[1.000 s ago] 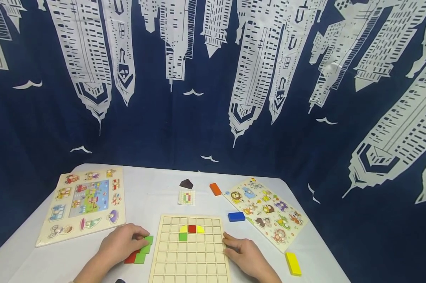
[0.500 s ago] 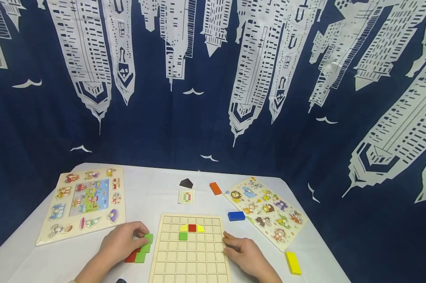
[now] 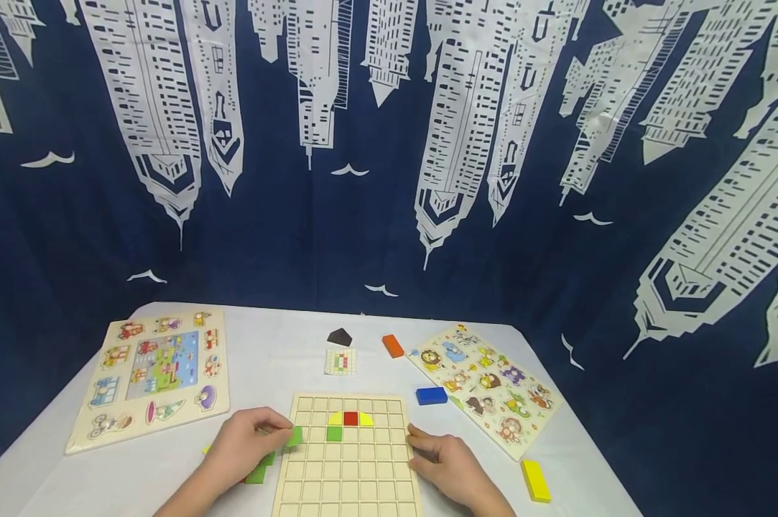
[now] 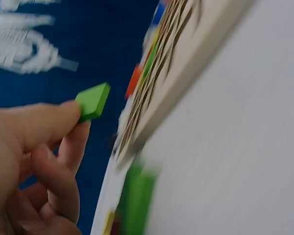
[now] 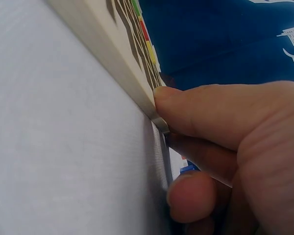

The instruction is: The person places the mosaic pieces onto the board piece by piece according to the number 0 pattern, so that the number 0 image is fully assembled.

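My left hand (image 3: 249,441) pinches a green square tile (image 4: 92,101) between thumb and fingers, held up over the left edge of the wooden grid board (image 3: 350,470). Under and beside this hand lies a group of green tiles (image 3: 256,474), with bits of red and yellow partly hidden. My right hand (image 3: 450,467) grips the board's right edge; in the right wrist view the thumb (image 5: 179,105) lies on the rim. Set in the grid's upper cells are a red square (image 3: 350,418), a yellow rounded piece (image 3: 366,419) on each side of it, and a green square (image 3: 334,434).
Behind the board lie a small pattern card (image 3: 340,362), a dark pentagon piece (image 3: 340,337), an orange block (image 3: 393,346) and a blue block (image 3: 432,396). Picture puzzles stand left (image 3: 139,323) and right (image 3: 518,441). A yellow block (image 3: 535,481) lies front right.
My left hand has lifted a green tile from the group and carried it right, to the board's left edge. The right hand stays at the board's right edge.
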Tool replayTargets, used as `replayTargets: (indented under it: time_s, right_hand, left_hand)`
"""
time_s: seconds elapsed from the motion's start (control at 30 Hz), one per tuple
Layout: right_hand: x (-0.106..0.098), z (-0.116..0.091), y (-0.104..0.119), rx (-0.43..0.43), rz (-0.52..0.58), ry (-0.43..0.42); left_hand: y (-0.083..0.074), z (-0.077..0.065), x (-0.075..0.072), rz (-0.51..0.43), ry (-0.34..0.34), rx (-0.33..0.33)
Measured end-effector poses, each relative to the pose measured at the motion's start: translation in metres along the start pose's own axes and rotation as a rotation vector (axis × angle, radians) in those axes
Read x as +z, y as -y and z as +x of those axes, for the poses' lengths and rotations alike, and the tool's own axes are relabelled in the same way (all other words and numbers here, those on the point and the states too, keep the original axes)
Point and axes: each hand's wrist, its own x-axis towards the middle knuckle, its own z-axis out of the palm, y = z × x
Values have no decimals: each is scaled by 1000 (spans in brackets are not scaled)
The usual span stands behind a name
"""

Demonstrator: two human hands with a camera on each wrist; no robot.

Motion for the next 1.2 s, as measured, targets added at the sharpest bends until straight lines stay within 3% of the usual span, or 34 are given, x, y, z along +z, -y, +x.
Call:
replayTargets:
  time_s: [0.07,0.17,0.27,0.4,0.8,0.93,1.07,1.2]
  right_hand:
    - [-1,0,0,3,3,6]
    - [-2,0,2,12,0,10]
    - [-4,-1,4,14,0,11]
    - [-3,-1,4,14,3,13]
    - [-2,1,5,-3,-12,-13]
    - [-1,1,4,5,-3,-4]
    - [0,1,2,3,0,8]
    - [0,1,2,3,12,11]
  left_hand:
    - [-6,-2,12,-53,18,21]
    - [-15,-4,32,-47,20,63]
    - [-20,-5,49,-7,-4,117]
    - [-17,-5,60,56,-31,183]
    - [-14,-4,62,228,-71,285]
    - [-13,-5,62,268,-55,314]
    - [-12,-6,62,273,-31,326]
    - [-14,-6,54,201,-44,307]
